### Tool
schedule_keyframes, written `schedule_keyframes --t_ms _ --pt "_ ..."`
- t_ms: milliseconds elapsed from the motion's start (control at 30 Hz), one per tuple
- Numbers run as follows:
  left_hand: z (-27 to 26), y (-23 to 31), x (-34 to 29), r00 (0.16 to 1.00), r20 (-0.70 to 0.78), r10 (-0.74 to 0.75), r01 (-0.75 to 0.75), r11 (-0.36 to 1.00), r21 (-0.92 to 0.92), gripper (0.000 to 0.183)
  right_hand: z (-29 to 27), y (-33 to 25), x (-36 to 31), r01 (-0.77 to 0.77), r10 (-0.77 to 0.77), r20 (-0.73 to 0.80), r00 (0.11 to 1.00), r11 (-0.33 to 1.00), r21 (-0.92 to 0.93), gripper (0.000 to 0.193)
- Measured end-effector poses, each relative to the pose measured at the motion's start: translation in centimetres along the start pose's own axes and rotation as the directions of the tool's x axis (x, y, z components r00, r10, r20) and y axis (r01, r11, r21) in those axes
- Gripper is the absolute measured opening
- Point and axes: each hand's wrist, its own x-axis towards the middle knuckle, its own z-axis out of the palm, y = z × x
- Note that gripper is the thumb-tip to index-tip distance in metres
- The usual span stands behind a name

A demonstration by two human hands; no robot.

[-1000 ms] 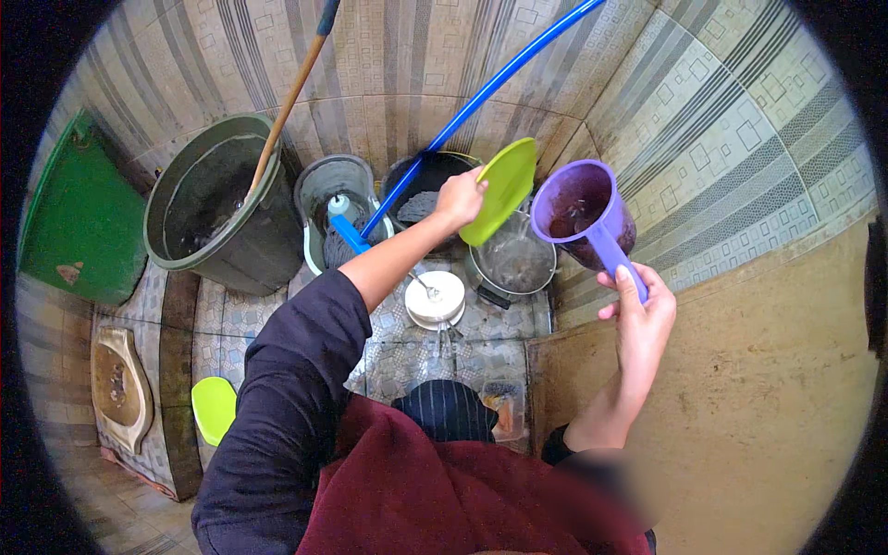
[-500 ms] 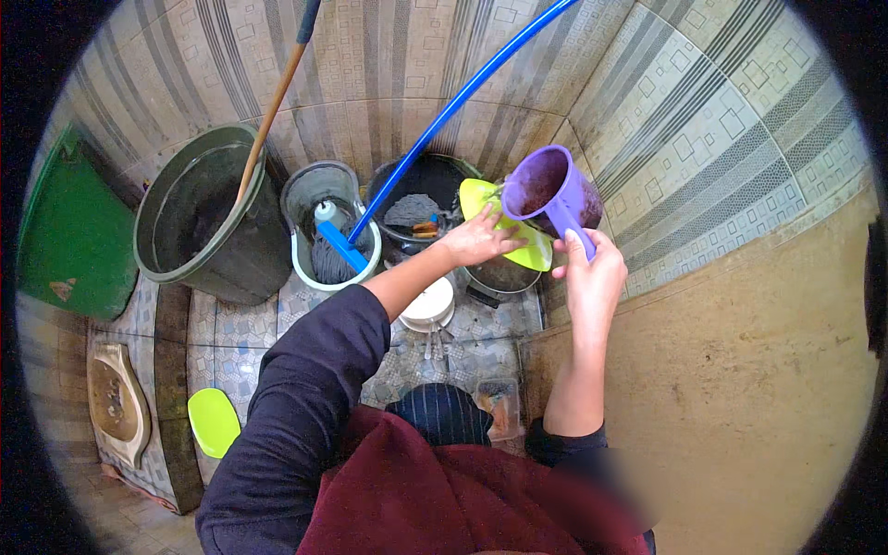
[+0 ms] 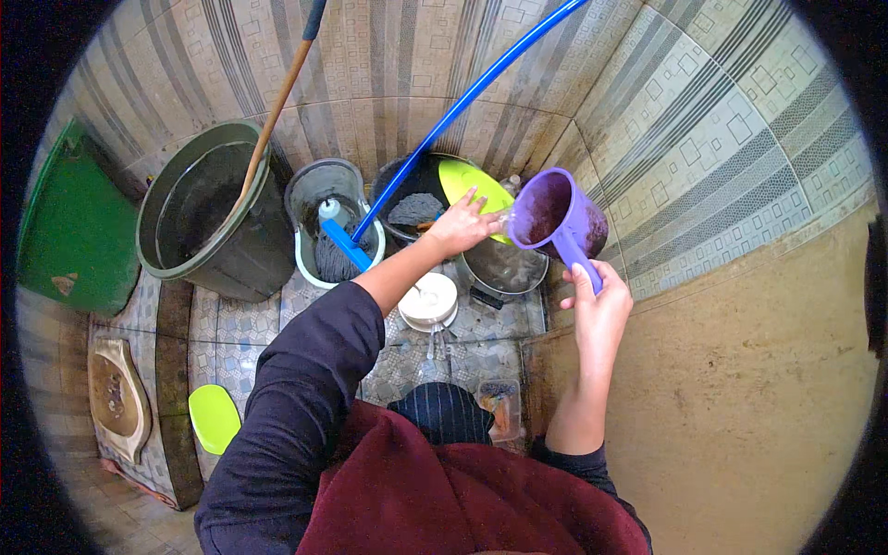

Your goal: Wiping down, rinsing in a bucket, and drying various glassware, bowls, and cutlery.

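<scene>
My left hand (image 3: pixel 462 225) grips the lower edge of a lime-green plate (image 3: pixel 470 188), which is tilted over the black basin (image 3: pixel 414 176) and a metal pot (image 3: pixel 506 270). The fingers are partly spread against the plate, and the thumb side is hard to see. In my right hand (image 3: pixel 601 305) is the handle of a purple water dipper (image 3: pixel 562 217), tipped left. A little water shows between the dipper's rim and my left fingers. Below my left wrist sits a stack of white dishes (image 3: pixel 429 301) with some cutlery (image 3: pixel 437 344).
A mop with a blue handle (image 3: pixel 444 120) stands in a grey bucket (image 3: pixel 324 176). Left of it, a large dark bin (image 3: pixel 245 259) holds a wooden pole. A second green plate (image 3: pixel 214 419) lies at lower left. A clear container (image 3: pixel 500 410) is near my knee; a tiled wall (image 3: pixel 712 148) rises right.
The green plate has moved up and left, its angle changed, uncovering more of the metal pot. My left hand shifted slightly left; the dipper and right hand dropped a little, to the right.
</scene>
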Motion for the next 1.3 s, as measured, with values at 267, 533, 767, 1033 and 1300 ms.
schedule_keyframes --t_ms 267,533,767,1033,1300 --pt "1.1 0.2 -1.0 0.971 -0.198 0.135 -0.142 0.989 -0.025 0.042 -0.3 0.5 -0.2 -0.007 0.006 -0.025 1.000 0.998 -0.068 0.015" --pt "0.0 1.0 0.7 0.962 -0.233 0.141 -0.157 0.986 -0.054 0.035 1.8 -0.5 1.8 0.012 -0.006 -0.075 0.997 0.996 0.085 0.016" --pt "-2.1 0.2 3.5 0.861 0.005 -0.509 0.430 0.723 -0.541 0.028 0.5 0.2 3.3 0.018 0.046 -0.175 0.983 0.938 0.347 0.019" --pt "6.0 -4.2 6.1 0.276 0.615 -0.738 0.517 -0.426 -0.742 0.023 2.9 0.3 1.4 0.152 -0.162 -0.066 0.985 0.979 -0.134 0.019" --pt "2.5 -0.9 7.6 0.210 0.693 -0.689 0.476 -0.547 -0.689 0.019 5.4 2.2 1.9 0.240 -0.276 -0.133 0.952 0.941 -0.238 0.015"
